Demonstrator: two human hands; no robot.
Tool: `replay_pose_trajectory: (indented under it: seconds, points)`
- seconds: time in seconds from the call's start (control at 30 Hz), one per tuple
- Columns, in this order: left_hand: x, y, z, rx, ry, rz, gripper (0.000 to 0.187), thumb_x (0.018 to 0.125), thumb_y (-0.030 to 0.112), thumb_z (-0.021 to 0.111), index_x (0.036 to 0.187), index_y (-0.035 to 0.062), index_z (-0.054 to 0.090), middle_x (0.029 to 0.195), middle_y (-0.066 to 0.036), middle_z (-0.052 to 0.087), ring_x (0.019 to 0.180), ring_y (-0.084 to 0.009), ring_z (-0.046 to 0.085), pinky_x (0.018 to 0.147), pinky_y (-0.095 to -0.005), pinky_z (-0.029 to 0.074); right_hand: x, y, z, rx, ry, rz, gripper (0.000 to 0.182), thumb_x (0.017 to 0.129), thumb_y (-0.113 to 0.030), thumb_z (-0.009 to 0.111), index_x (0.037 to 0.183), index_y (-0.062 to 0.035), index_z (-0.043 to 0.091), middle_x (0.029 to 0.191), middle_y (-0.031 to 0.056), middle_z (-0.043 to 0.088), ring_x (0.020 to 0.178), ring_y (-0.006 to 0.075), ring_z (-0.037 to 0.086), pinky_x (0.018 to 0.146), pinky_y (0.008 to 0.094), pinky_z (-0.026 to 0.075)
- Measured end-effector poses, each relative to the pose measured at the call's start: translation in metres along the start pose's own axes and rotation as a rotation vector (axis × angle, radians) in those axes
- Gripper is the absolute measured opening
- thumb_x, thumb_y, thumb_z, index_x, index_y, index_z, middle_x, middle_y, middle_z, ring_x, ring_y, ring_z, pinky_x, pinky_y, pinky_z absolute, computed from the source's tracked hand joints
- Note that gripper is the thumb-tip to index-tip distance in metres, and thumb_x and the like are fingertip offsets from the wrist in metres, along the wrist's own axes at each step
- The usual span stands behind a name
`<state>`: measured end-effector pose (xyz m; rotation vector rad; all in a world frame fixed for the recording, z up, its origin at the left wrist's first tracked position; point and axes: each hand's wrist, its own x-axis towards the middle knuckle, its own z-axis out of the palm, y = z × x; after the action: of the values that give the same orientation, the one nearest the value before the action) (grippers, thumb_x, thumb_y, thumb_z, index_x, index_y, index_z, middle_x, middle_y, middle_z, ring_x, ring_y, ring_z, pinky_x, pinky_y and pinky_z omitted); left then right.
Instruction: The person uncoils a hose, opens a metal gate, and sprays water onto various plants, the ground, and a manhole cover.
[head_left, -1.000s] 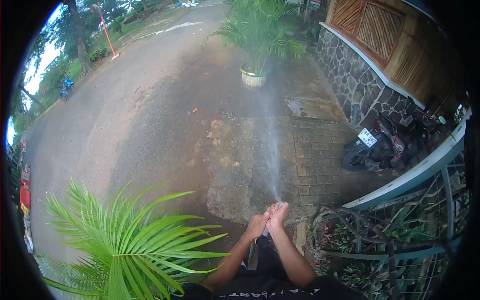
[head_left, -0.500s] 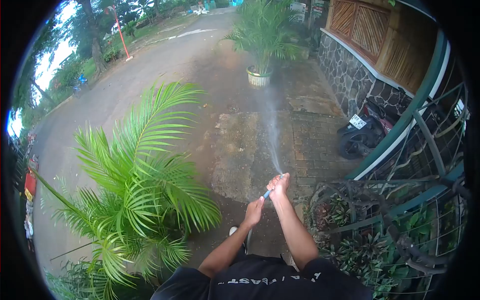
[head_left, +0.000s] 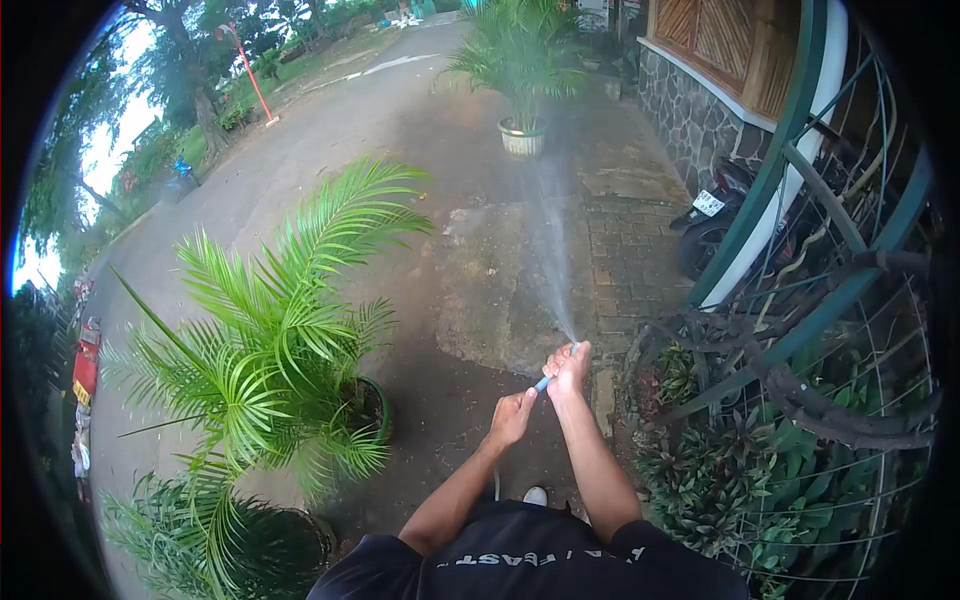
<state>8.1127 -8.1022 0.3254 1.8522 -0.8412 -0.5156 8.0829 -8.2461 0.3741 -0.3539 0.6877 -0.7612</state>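
Note:
Both my hands are closed around a light-blue hose [head_left: 542, 384] in front of my body. My right hand [head_left: 567, 369] grips it at the outlet end, fingers wrapped round it. Just behind, my left hand [head_left: 512, 416] holds the hose lower down. From the outlet a fan of water [head_left: 555, 265] sprays forward over the paving, toward a potted palm [head_left: 525, 60] in a pale ribbed pot [head_left: 521, 138]. A thin stretch of hose hangs below my left hand. Whether the outlet has a nozzle is hidden by my fingers.
A large potted palm [head_left: 290, 330] stands close on my left, with a bushy plant [head_left: 215, 545] nearer. To my right are a green metal frame [head_left: 765, 170], wire mesh and plants [head_left: 705, 460]. A motorcycle [head_left: 712, 225] is parked by the stone wall [head_left: 690, 110].
My view has shifted, so the near palm's pot now shows and a shoe appears below me. Both hands keep their hold on the hose, and water still sprays forward.

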Motion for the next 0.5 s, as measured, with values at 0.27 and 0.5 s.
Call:
replay_pose_trajectory:
  seconds: [0.27, 0.5]
  points:
    - [-0.006, 0.007, -0.020, 0.006, -0.068, -0.083, 0.060, 0.096, 0.049, 0.041, 0.066, -0.0022, 0.049, 0.053, -0.011, 0.036, 0.052, -0.0157, 0.035, 0.049, -0.0399, 0.035, 0.008, 0.010, 0.005, -0.021, -0.013, -0.013, 0.043, 0.094, -0.045, 0.033, 0.063, -0.0146, 0.035, 0.047, -0.0022, 0.026, 0.035, 0.0119, 0.024, 0.033, 0.0288, 0.021]
    - [-0.025, -0.041, -0.046, 0.059, -0.059, -0.178, 0.062, 0.095, 0.051, 0.041, 0.066, -0.0027, 0.052, 0.050, -0.013, 0.039, 0.049, -0.0177, 0.037, 0.050, -0.0409, 0.037, 0.028, 0.077, -0.010, -0.104, 0.154, 0.184, 0.051, 0.095, -0.055, 0.026, 0.063, -0.0161, 0.034, 0.046, -0.0020, 0.024, 0.033, 0.0137, 0.022, 0.033, 0.0298, 0.019]
